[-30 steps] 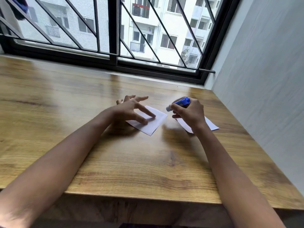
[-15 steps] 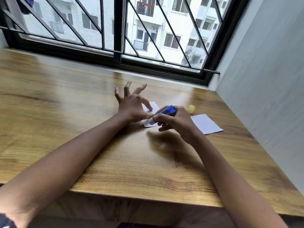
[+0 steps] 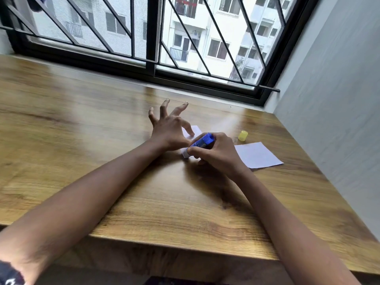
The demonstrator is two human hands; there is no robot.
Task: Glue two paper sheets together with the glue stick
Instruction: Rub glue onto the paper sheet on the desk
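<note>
A white paper sheet [image 3: 195,131] lies on the wooden table [image 3: 102,124], mostly hidden under both hands. My left hand [image 3: 169,128] presses it down with the thumb and index finger, the other fingers spread upward. My right hand [image 3: 216,151] grips a blue glue stick [image 3: 202,141], tilted with its white tip down at the sheet's near corner. A second white sheet [image 3: 258,154] lies flat to the right, untouched. The yellow cap [image 3: 243,135] stands behind it.
A grey wall [image 3: 333,99] borders the table on the right. A black barred window frame [image 3: 152,66] runs along the far edge. The table's front edge [image 3: 185,243] is close to me.
My right hand carried the glue stick left from above the right sheet onto the left sheet. My left hand's fingers lifted and spread, leaving thumb and index finger on the paper.
</note>
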